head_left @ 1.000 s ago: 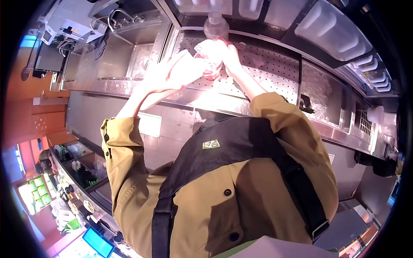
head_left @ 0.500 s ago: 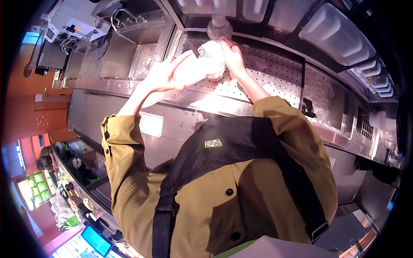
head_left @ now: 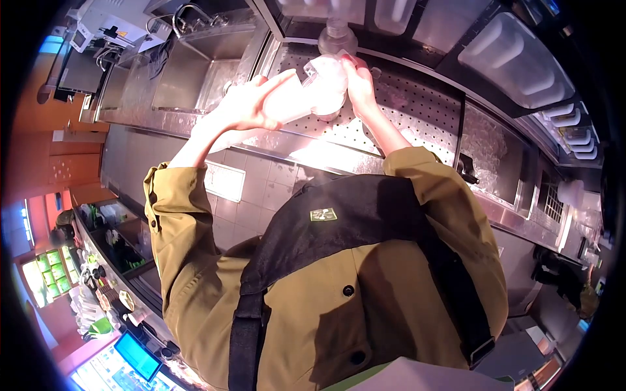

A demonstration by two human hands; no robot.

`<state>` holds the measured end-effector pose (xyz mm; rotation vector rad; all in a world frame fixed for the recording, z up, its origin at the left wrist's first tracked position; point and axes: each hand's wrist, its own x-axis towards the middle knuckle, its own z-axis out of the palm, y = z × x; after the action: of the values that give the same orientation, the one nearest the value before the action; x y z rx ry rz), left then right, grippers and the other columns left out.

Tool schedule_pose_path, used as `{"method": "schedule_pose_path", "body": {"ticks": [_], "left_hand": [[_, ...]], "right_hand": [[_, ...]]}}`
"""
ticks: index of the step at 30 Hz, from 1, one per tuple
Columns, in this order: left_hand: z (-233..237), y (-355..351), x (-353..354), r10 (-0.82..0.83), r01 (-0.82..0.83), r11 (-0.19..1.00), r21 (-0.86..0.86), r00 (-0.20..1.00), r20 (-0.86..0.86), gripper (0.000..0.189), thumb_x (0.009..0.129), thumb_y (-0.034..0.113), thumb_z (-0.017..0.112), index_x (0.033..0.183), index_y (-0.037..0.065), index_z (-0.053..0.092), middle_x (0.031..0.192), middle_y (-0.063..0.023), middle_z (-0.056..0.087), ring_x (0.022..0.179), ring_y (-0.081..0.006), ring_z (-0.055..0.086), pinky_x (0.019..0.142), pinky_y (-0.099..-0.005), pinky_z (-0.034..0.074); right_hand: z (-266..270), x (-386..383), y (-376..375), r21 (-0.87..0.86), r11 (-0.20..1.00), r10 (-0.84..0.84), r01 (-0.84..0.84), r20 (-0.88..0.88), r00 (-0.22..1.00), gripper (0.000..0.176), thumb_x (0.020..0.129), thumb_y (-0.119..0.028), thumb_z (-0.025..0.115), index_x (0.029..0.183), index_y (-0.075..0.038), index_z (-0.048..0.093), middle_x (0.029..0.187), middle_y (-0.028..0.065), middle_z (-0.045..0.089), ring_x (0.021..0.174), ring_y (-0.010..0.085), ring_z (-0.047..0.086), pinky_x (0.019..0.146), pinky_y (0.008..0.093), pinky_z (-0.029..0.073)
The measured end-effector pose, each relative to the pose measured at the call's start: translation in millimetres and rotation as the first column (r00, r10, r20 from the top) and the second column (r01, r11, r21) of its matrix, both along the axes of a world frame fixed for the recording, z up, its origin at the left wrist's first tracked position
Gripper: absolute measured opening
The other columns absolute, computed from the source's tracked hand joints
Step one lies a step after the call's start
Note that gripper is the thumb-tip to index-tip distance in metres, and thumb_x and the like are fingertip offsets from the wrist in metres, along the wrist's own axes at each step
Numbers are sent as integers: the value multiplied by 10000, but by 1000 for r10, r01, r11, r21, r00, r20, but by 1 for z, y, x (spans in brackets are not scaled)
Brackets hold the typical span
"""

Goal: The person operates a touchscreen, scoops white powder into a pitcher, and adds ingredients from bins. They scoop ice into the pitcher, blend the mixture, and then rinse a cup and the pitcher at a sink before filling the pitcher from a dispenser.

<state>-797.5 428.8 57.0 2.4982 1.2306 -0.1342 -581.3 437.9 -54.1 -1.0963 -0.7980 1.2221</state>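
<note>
My left hand [head_left: 242,107] is closed around a pale cup [head_left: 290,103], which glare washes nearly white. The cup lies tilted, one end pointing at my right hand [head_left: 358,83]. That hand grips a crumpled-looking clear plastic container [head_left: 328,81], its fingers along the far right side. Cup and container overlap in this view, over the perforated metal drain tray [head_left: 417,117]. Just beyond them a clear round-bodied jar [head_left: 337,40] stands at the tray's back edge.
To the left is a steel sink [head_left: 195,81] with a curved faucet [head_left: 189,16]. An ice bin [head_left: 486,137] adjoins the tray on the right. Clear plastic bins [head_left: 515,62] line the shelf behind. A person in dark clothing [head_left: 564,280] is at the far right.
My left hand and the cup have shifted slightly left, my right hand and the container slightly right. Both hands keep their grip. More of the person at the far right shows.
</note>
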Motion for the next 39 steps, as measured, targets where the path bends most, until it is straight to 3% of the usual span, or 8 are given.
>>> {"method": "schedule_pose_path", "body": {"ticks": [21, 25, 30, 32, 35, 36, 38, 39], "left_hand": [[11, 14, 31, -146, 173, 979, 106, 964, -221, 954, 526, 273, 733, 1338, 275, 233, 1017, -195, 494, 896, -386, 546, 771, -442, 470], [12, 8, 27, -29, 28, 999, 19, 999, 28, 1009, 512, 306, 750, 1350, 189, 201, 1137, -215, 457, 1038, -394, 479, 877, -431, 414], [-14, -22, 10, 160, -176, 984, -16, 847, 506, 1132, 518, 362, 771, 1364, 39, 91, 1308, -227, 321, 1214, -350, 331, 1001, -420, 290], [-31, -37, 5, 260, -274, 959, -72, 747, 612, 1185, 526, 368, 786, 1364, 22, 22, 1328, -237, 259, 1231, -325, 301, 1011, -418, 270], [-59, -63, 1, 336, -464, 882, -83, 495, 801, 1209, 514, 325, 811, 1359, 22, 2, 1335, -213, 219, 1233, -308, 279, 1012, -413, 263], [-63, -72, -4, 348, -540, 839, -60, 449, 823, 1202, 513, 312, 813, 1358, 22, 8, 1331, -205, 218, 1231, -304, 278, 1011, -412, 263], [-66, -94, -14, 356, -689, 725, -22, 347, 868, 1188, 513, 286, 816, 1355, 22, 20, 1324, -188, 216, 1227, -295, 275, 1008, -410, 265], [-56, -109, -11, 398, -759, 647, -69, 260, 880, 1183, 491, 272, 818, 1340, -17, 46, 1311, -215, 245, 1223, -301, 289, 1008, -396, 272]], "right_hand": [[-6, 4, -4, 57, 998, -13, 20, -116, 993, 378, 915, -246, 432, 1171, 31, 443, 1149, 87, 492, 1041, 156, 463, 928, 275, 329], [-5, 7, -2, 39, 999, 33, -24, -252, 967, 394, 909, -250, 440, 1186, 30, 413, 1159, 101, 481, 1026, 169, 482, 903, 284, 368], [30, -3, -6, 403, 876, 160, -263, 271, 949, 390, 862, -229, 527, 1157, 13, 444, 1120, 116, 508, 1011, 173, 498, 889, 304, 388], [62, -9, -9, 447, 775, 262, -448, 418, 870, 403, 860, -227, 538, 1172, 2, 428, 1142, 121, 502, 1054, 185, 484, 907, 309, 384], [80, -6, 8, 386, 620, 604, -684, 322, 729, 692, 808, -415, 571, 1295, -9, 295, 1301, 135, 374, 1191, 230, 382, 1010, 342, 276], [71, -2, 22, 323, 608, 449, -725, 613, 650, 811, 762, -444, 608, 1334, -13, 227, 1377, 162, 264, 1219, 277, 356, 1032, 370, 242], [48, 4, 29, -7, 598, 245, -801, 954, 174, 952, 684, -457, 670, 1370, -68, 136, 1377, 243, 201, 1237, 346, 313, 1029, 406, 249], [48, 2, 23, -263, 590, 337, -763, 939, -63, 1069, 602, -453, 719, 1386, -137, 65, 1353, 306, 178, 1229, 411, 286, 1012, 442, 271]]}}
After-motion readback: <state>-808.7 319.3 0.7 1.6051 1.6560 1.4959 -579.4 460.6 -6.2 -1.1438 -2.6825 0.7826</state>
